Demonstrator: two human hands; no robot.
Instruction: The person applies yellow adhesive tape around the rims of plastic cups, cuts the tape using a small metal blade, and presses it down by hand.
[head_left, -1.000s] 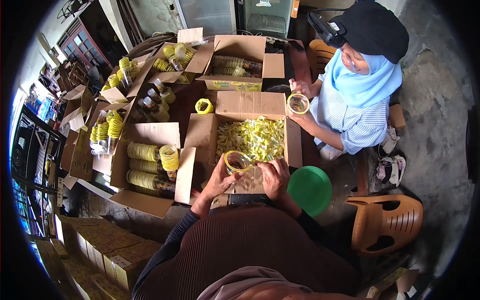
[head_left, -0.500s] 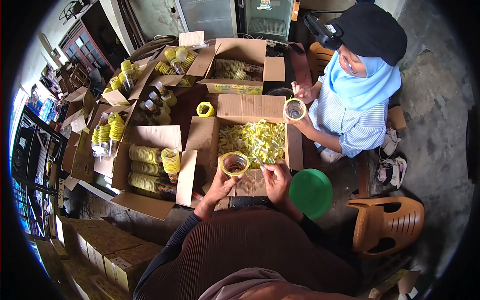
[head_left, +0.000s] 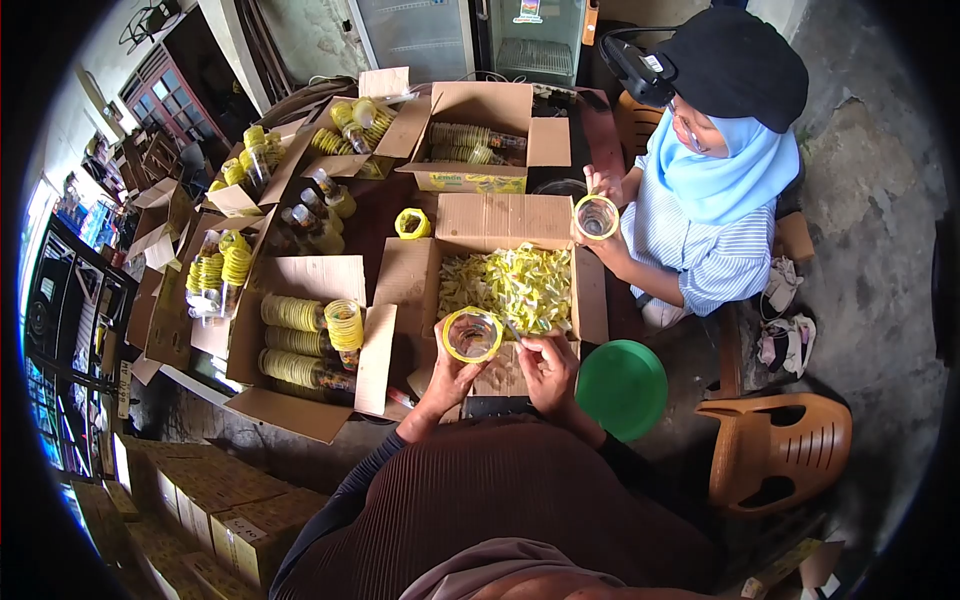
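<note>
My left hand [head_left: 450, 374] is wrapped round a clear plastic cup with a yellow rim [head_left: 473, 336], its mouth tipped towards me. Just right of that rim, my right hand [head_left: 548, 372] is closed in a pinch; a thin pale piece seems to show at the fingertips, too small to name. Both hands are over the near edge of an open cardboard box [head_left: 505, 217]. Inside it lies a heap of small yellow and white packets [head_left: 510, 285].
A co-worker [head_left: 690, 210] on the right holds a similar cup [head_left: 597, 217]. At left, a carton [head_left: 300, 415] holds stacked yellow-rimmed cups [head_left: 295, 312]. One yellow-rimmed cup [head_left: 411, 223] stands behind the packet box. A green round lid or tray [head_left: 622, 390] and an orange chair [head_left: 780, 450] are at right.
The cup in my left hand has tilted, so its mouth faces me more. My right hand has shifted slightly down and left, closer to the rim. The co-worker's cup has moved slightly right.
</note>
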